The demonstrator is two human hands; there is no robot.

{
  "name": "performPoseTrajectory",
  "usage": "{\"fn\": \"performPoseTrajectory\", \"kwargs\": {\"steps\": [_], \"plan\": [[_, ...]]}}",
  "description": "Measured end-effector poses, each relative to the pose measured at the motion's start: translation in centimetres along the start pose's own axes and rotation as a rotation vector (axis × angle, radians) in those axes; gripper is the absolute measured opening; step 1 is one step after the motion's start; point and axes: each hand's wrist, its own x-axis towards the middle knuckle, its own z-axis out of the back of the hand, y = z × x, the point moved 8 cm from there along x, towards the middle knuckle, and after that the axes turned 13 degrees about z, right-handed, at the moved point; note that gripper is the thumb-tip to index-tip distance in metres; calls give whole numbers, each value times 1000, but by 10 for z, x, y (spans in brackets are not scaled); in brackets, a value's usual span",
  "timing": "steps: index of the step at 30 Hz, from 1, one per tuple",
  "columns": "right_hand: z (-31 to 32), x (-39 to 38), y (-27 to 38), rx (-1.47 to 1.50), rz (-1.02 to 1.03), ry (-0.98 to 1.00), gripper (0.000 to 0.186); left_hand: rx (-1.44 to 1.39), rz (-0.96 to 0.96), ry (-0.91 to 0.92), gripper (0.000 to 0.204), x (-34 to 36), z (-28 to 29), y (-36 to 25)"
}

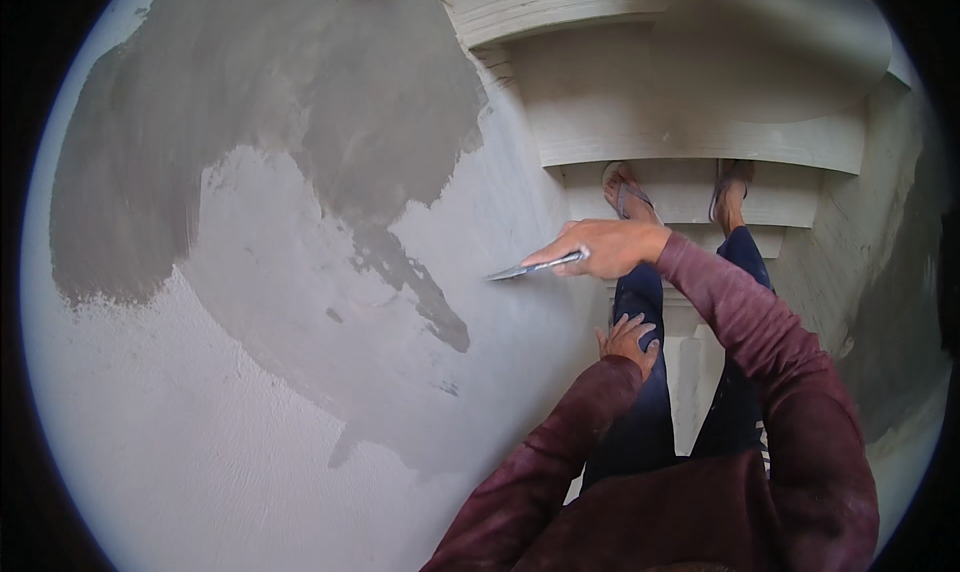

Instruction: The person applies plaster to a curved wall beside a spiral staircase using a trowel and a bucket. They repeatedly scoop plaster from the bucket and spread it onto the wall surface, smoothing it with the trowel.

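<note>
My right hand (612,247) is closed around a putty knife (530,267), seen nearly edge-on. Its thin blade points left toward the pale wall (250,412); whether the tip touches the surface I cannot tell. Beside it, a dark grey smear of skim coat (430,307) runs down from a large grey coated patch (250,62) across the upper wall. Lower down, my left hand (628,342) rests on my left leg near the knee, fingers spread and holding nothing.
Pale stair steps (690,132) curve across the upper right, and my sandalled feet (632,194) stand on one of them. Along the right side is another wall (890,322) with a dark grey patch. A blurred oval covers part of the steps at the top right.
</note>
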Motion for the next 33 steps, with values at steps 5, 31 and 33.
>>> {"fn": "performPoseTrajectory", "kwargs": {"steps": [5, 31, 33], "plan": [[133, 19, -16, -100, 157, -488, 43, 37, 2, 0, 35, -1, 2, -1], [125, 15, 68, 498, -120, -564, 45, 106, 27, 28, 39, -1, 15, -13], [148, 35, 128, 428, -59, -637, 46, 69, 38, -14, 38, 0, 19, -9]]}}
